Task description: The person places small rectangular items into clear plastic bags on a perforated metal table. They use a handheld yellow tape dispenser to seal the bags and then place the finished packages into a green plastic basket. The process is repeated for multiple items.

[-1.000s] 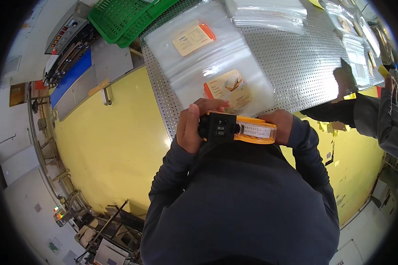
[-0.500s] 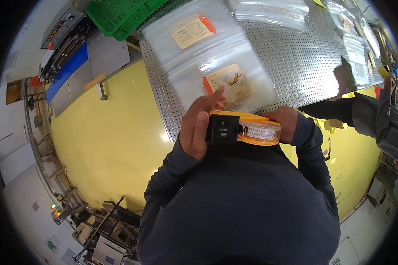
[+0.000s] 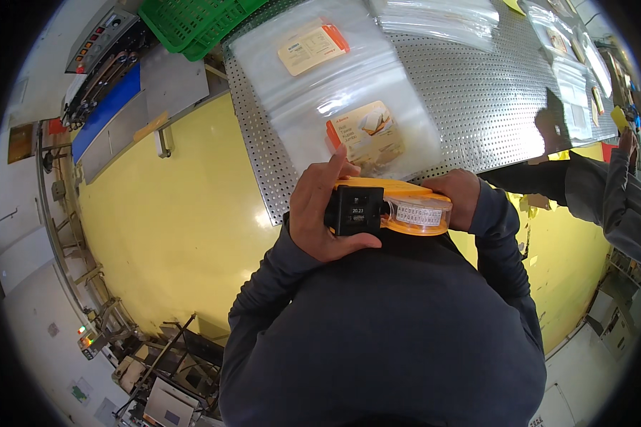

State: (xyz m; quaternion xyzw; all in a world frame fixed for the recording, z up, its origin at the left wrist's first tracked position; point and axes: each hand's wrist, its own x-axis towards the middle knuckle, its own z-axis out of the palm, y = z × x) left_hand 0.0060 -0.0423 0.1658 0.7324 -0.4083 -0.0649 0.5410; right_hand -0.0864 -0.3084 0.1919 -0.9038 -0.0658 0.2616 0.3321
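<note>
A yellow-orange label gun with a clear round cover over a white lettered strip lies level in front of my body. A black block with small white characters sits at its left end. My left hand curves round this block, thumb along its lower edge and index finger pointing away from me. My right hand is closed round the other end; its fingertips are hidden. Just beyond lies a clear plastic bag with a printed cream and orange label, on the perforated metal table.
Another bag with a cream label lies farther back, near a stack of clear bags. A green crate stands at the far left. A co-worker's dark sleeve shows on the right. A machine with a blue belt stands left.
My left thumb has swung down from beside the black block to lie along its lower edge. The left index finger has straightened away from me. The label gun has barely shifted.
</note>
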